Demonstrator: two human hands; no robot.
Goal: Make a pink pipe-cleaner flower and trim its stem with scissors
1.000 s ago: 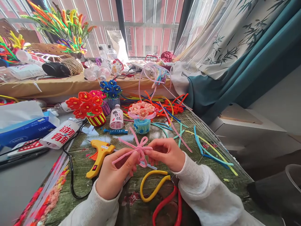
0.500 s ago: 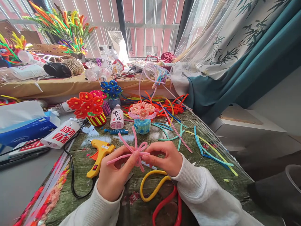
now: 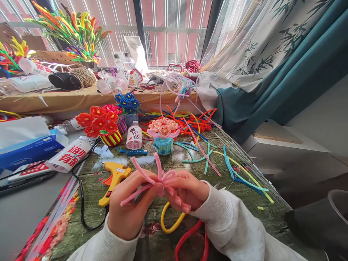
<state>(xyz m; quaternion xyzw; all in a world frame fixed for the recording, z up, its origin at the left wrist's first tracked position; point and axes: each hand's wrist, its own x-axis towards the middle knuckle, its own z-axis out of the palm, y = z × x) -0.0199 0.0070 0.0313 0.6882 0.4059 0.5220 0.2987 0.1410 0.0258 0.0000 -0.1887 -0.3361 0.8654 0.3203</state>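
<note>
Between both hands is a pink pipe-cleaner piece [image 3: 144, 173] with small loops at its centre and several loose ends sticking out to the left and up. My left hand [image 3: 133, 203] pinches it near the middle, thumb against fingers. On the other side, my right hand [image 3: 187, 188] pinches a loop of it between thumb and forefinger, the other fingers curled below. Under my hands lie pliers or cutters with one yellow handle [image 3: 174, 226] and a red handle [image 3: 190, 235]; their blades are mostly hidden. A yellow glue gun [image 3: 115, 181] rests left of my left hand.
Ahead stand a turquoise pot with pink pipe-cleaner flowers [image 3: 164, 139], a small bottle [image 3: 134, 136] and a striped pot with red flowers [image 3: 111, 137]. Loose pipe cleaners [image 3: 231, 163] lie at the right. A tissue pack [image 3: 29, 146] and a larger bottle [image 3: 69, 154] sit left.
The pink piece has turned and dropped slightly in my hands, its loops now more covered by fingers. My right hand has shifted closer to my left, its lower fingers turning inward.
</note>
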